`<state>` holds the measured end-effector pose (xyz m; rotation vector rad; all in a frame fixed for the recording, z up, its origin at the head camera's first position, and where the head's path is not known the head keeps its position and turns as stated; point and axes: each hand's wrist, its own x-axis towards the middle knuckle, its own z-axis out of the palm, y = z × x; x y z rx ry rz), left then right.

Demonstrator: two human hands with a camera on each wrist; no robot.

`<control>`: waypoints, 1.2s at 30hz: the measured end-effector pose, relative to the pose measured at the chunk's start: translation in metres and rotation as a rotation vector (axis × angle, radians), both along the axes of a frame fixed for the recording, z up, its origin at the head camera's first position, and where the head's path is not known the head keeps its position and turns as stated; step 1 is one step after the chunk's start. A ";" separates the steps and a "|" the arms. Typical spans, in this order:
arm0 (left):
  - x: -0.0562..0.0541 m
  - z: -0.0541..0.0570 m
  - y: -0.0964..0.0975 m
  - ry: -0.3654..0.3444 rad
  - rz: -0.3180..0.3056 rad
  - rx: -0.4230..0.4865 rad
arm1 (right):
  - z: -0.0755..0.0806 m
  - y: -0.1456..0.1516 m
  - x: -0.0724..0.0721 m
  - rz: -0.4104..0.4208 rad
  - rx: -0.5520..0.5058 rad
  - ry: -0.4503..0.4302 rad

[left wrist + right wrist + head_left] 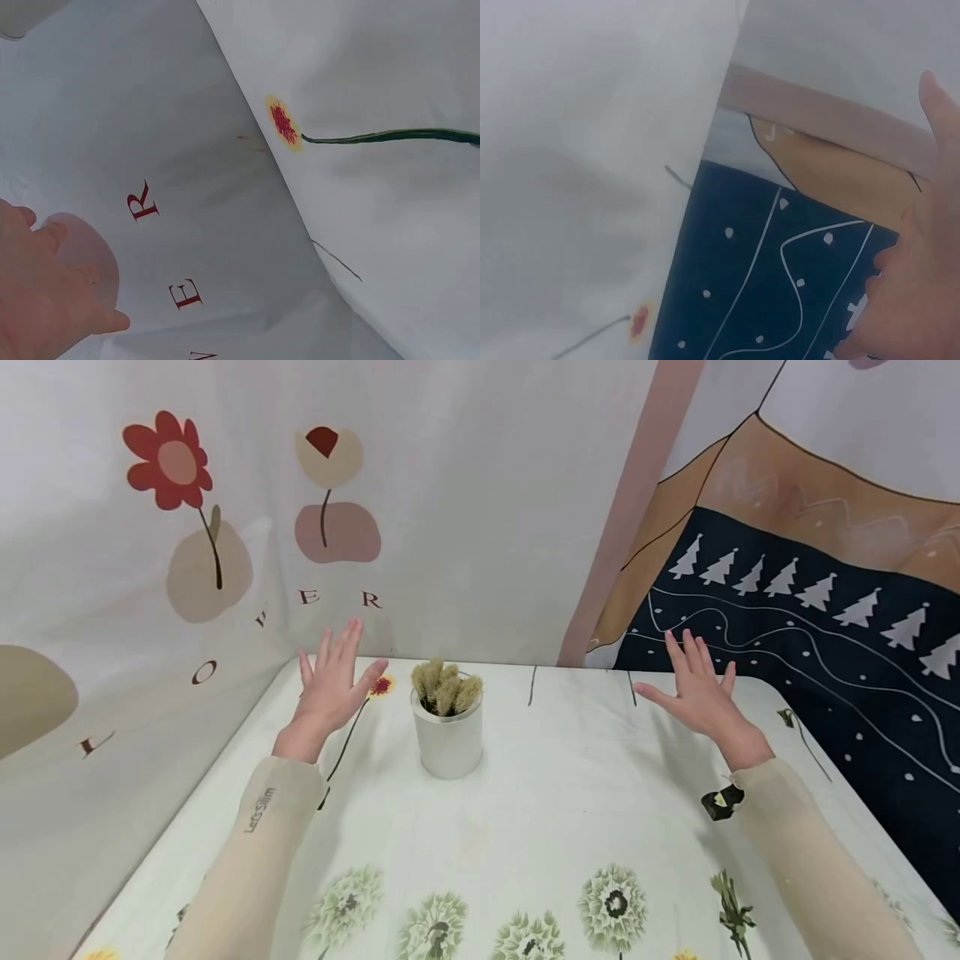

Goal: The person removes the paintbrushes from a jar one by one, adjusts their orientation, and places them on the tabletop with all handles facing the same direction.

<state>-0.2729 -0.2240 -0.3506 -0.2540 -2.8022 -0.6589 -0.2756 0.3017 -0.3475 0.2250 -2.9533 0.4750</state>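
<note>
My left hand (330, 683) is held out over the far left of the table, fingers spread and holding nothing. Across from it, my right hand (699, 692) hovers at the far right, its fingers likewise spread and bare. Between the two, closer to the left hand, a white pot (450, 745) stands upright with dry, fuzzy tan-green tufts (446, 687) rising from it. In the left wrist view the left hand (49, 289) shows at the lower left. The right wrist view has part of the right hand (922, 270) along its right side.
A white cloth with printed flowers covers the table (540, 802). Behind and to the left hangs a pale curtain (480, 527) with flower prints and letters. A dark blue cloth (795, 635) with white trees hangs at the right. A small dark item (722, 802) shows by the right cuff.
</note>
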 end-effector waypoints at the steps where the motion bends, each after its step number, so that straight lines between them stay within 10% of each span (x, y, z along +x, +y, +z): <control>1: 0.001 -0.001 0.000 -0.004 -0.003 0.006 | -0.001 -0.001 0.000 0.001 -0.003 -0.002; 36: 0.022 -0.022 0.015 -0.077 -0.177 0.142 | -0.045 -0.049 -0.005 0.140 -0.199 -0.068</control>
